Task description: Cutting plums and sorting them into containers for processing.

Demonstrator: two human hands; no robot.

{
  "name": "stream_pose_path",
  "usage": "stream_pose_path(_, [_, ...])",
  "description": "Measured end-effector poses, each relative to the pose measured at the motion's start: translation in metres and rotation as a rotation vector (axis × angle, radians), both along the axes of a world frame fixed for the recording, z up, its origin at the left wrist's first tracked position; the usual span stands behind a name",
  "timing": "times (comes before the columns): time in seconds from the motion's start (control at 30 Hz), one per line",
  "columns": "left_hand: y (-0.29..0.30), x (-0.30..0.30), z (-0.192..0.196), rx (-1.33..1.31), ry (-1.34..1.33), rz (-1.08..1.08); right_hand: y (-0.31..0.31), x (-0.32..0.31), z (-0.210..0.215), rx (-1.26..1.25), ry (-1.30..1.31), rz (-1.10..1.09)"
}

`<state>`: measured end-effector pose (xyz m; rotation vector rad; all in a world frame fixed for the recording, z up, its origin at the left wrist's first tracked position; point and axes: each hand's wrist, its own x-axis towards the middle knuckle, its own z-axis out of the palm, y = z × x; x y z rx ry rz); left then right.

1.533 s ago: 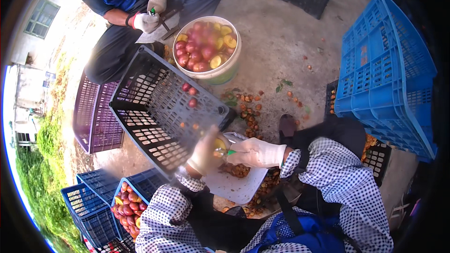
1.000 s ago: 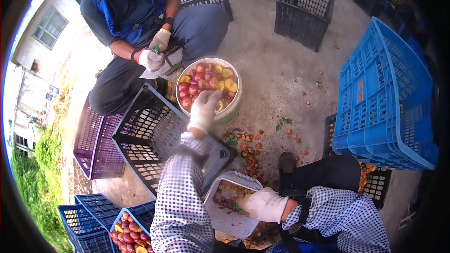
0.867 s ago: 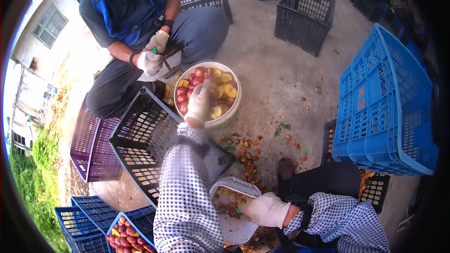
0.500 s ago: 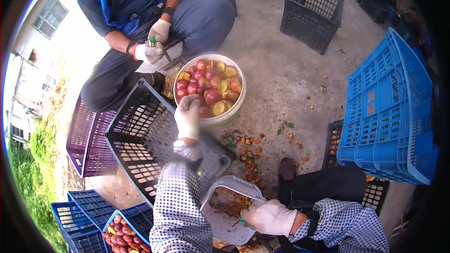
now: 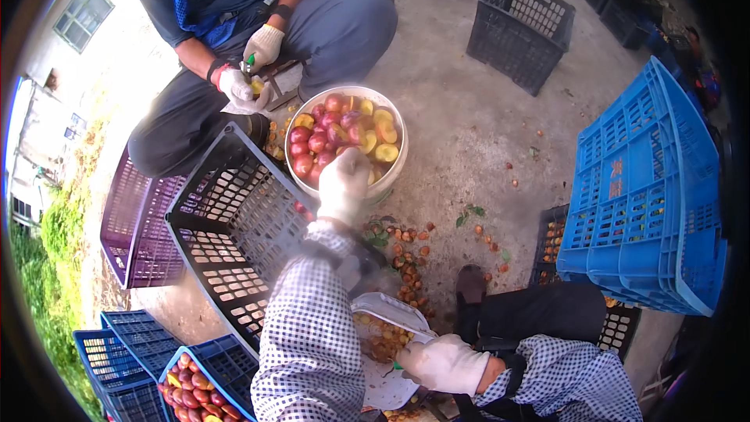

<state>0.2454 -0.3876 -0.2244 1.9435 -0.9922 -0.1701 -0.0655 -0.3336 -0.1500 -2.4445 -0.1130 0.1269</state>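
Observation:
A white bucket (image 5: 401,158) full of red plums (image 5: 316,142), several cut to yellow flesh, stands ahead of me. My left hand (image 5: 344,184), white-gloved, reaches over its near rim onto the fruit. The fingers of that hand curl down out of sight, so what they hold is hidden. Lower right, my gloved right hand (image 5: 445,365) is closed around a small tool with a green tip (image 5: 397,366); the rest of the tool is covered. Beside it is a pale tub (image 5: 384,391) holding brownish pits and scraps (image 5: 383,340).
A tilted black crate (image 5: 258,223) lies left of the bucket, near a purple crate (image 5: 152,227). A blue crate of plums (image 5: 195,395) stands lower left; tall blue crates (image 5: 641,187) stand right. Opposite, a gloved co-worker (image 5: 246,86) holds a green-handled tool and yellow fruit. Pits (image 5: 410,254) litter the floor.
My left hand has moved right and slightly up, from the bucket's left rim onto the plums. My right hand stays nearly in place. The co-worker's hands have parted slightly, showing yellow fruit.

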Motion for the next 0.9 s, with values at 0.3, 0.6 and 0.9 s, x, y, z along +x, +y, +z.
stream_pose_path(0.3, [0.206, 0.039, 0.053, 0.822, 0.713, -0.316, -0.009, 0.002, 0.025, 0.018, 0.157, 0.068])
stream_pose_path(0.6, [0.178, 0.061, -0.094, 0.720, 0.180, 0.048, -0.010, 0.014, 0.011, -0.045, 0.321, 0.067])
stream_pose_path(0.9, [0.189, 0.043, -0.183, 0.598, 0.357, 0.064, -0.009, 0.008, 0.009, -0.074, 0.338, 0.027])
